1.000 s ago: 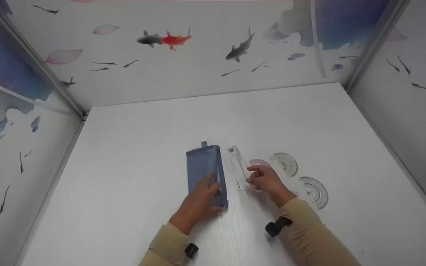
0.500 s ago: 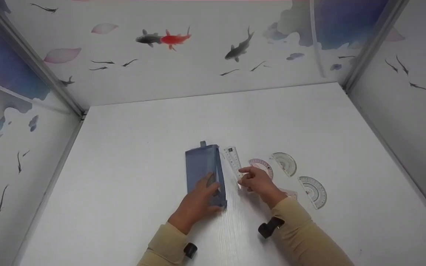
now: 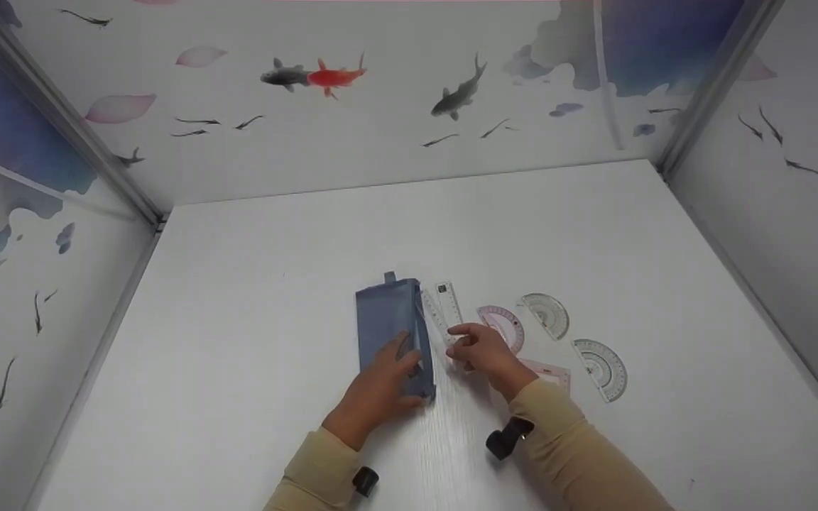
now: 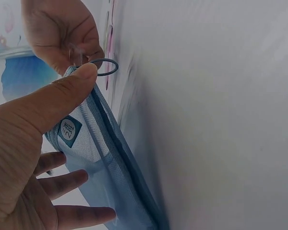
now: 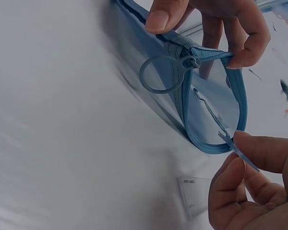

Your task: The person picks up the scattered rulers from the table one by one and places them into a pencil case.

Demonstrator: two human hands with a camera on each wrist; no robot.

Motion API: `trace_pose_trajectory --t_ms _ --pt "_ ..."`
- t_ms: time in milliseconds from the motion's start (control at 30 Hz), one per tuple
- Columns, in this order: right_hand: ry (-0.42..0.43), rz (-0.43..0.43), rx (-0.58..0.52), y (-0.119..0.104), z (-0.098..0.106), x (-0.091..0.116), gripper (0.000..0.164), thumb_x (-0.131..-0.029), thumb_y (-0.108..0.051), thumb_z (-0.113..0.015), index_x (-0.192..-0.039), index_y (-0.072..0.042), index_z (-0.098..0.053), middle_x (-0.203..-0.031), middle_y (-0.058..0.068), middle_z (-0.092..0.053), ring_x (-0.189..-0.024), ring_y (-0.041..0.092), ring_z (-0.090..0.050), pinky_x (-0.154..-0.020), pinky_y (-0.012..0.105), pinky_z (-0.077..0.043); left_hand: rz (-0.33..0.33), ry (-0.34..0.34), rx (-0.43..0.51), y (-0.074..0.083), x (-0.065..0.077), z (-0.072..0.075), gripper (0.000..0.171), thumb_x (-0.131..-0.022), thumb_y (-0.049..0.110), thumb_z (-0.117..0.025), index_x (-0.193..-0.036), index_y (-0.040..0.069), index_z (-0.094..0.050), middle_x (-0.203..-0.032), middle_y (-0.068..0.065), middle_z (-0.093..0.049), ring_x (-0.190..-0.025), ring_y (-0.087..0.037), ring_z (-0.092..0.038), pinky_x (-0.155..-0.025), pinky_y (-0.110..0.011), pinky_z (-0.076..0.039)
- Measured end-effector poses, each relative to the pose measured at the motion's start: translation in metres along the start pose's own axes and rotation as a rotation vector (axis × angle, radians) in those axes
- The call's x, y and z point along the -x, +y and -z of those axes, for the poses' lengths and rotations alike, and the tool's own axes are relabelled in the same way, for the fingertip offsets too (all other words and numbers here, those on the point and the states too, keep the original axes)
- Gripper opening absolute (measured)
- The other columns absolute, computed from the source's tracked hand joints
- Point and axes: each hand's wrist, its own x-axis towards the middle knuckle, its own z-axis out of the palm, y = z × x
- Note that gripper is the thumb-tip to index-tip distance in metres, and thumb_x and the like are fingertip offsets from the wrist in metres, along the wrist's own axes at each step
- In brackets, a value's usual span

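- And the blue mesh zip pouch [image 3: 384, 319] is laid out mid-table [image 3: 267, 305], its long axis running away from the person, tab pointed to the far wall, the zipped mouth turned right.
- It is gripped at that mouth by the left hand [image 3: 380, 380], thumb on one rim, fingers on the other.
- A clear ruler [image 3: 434, 311] is pinched between thumb and fingertips of the right hand [image 3: 486, 351], its far end aimed forward and left at the pouch's edge; whether the tip is inside cannot be told.
- A second ruler [image 3: 449, 301] is left just beside it, pointing almost straight away.
- Compared with a second ago, the right hand has been brought leftward, the rulers are fanned apart, and the pink protractor [image 3: 515, 328] is uncovered further; the pouch is kept in place.
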Motion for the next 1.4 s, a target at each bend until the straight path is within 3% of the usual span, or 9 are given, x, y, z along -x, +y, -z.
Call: trace_pose_trajectory --t_ms 767,1167,1400 --pt "-0.003 -0.026 -0.03 0.001 -0.024 -0.005 0.038 -0.086 0.001 -0.064 -0.124 0.003 -0.06 -0.09 0.009 -0.06 -0.072 0.015 -0.056 -0.062 0.025 -0.046 -0.012 0.005 -0.009 0.001 0.0 0.001 0.062 -0.076 0.028 -0.083 -0.128 0.016 -0.051 -0.152 -0.019 -0.032 -0.133 -0.038 -0.041 -0.093 -0.046 -0.05" --pt "0.006 -0.037 -0.014 -0.004 -0.029 -0.008 0.039 -0.085 0.002 -0.061 -0.124 0.003 -0.059 -0.08 0.005 -0.057 -0.065 0.013 -0.051 -0.057 0.024 -0.043 -0.013 0.01 0.003 0.0 -0.001 0.002 0.066 -0.076 0.027 -0.083 -0.133 0.017 -0.05 -0.151 -0.02 -0.033 -0.133 -0.038 -0.041 -0.092 -0.047 -0.05" --pt "-0.016 -0.042 -0.023 -0.008 -0.032 -0.01 0.039 -0.087 0.001 -0.06 -0.125 0.003 -0.058 -0.085 0.008 -0.061 -0.068 0.016 -0.055 -0.06 0.028 -0.047 0.001 0.0 0.017 -0.001 -0.001 0.003 0.068 -0.077 0.028 -0.082 -0.136 0.019 -0.049 -0.152 -0.019 -0.031 -0.134 -0.038 -0.04 -0.092 -0.047 -0.05"
